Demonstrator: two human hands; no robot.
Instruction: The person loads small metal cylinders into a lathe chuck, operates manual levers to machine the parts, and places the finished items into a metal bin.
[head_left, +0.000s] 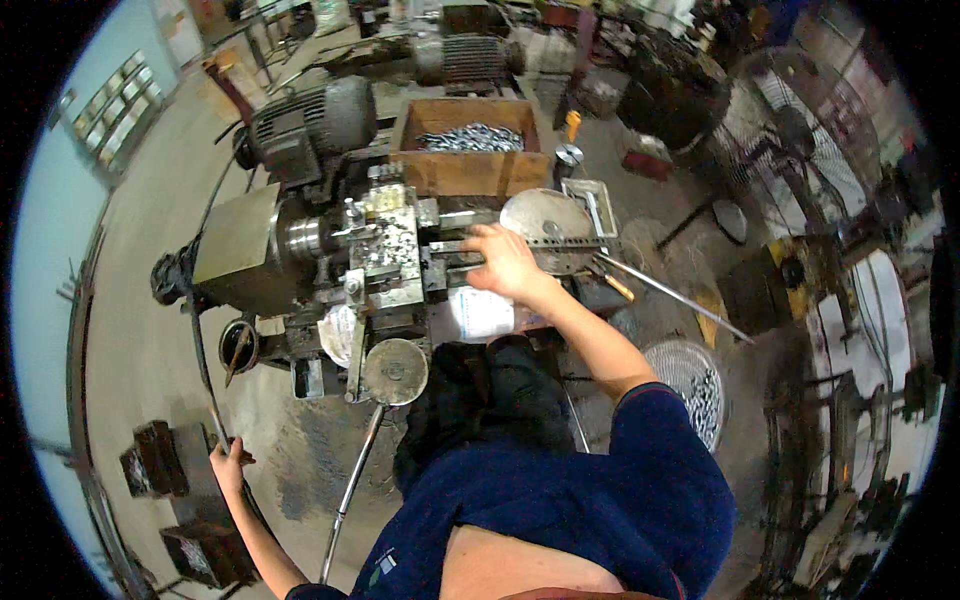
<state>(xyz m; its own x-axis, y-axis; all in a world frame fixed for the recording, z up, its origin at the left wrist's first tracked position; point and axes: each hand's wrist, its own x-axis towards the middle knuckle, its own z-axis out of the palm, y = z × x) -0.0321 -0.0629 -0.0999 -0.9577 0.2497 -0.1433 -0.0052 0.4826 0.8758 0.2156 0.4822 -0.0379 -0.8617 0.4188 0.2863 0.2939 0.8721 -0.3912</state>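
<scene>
A lathe-like machine stands in front of me, with a metal spindle (298,236) and a chip-strewn tool carriage (388,250). Down at the left, my left hand (230,463) is closed round a long dark rod (198,345) that runs up beside the headstock (235,235). My right hand (503,262) is over the metal bars right of the carriage, fingers apart and pointing left. Whether its fingertips touch the bars is hard to make out. Near that hand are a round pale plate (545,213) and a bar with a row of holes (565,243).
Behind the machine sits a wooden box (460,172) of small shiny metal parts. A basket (655,360) with similar parts is at the right. A metal rod (680,300) sticks out rightward. Dark bins (205,553) stand lower left; a large fan (795,130) stands far right.
</scene>
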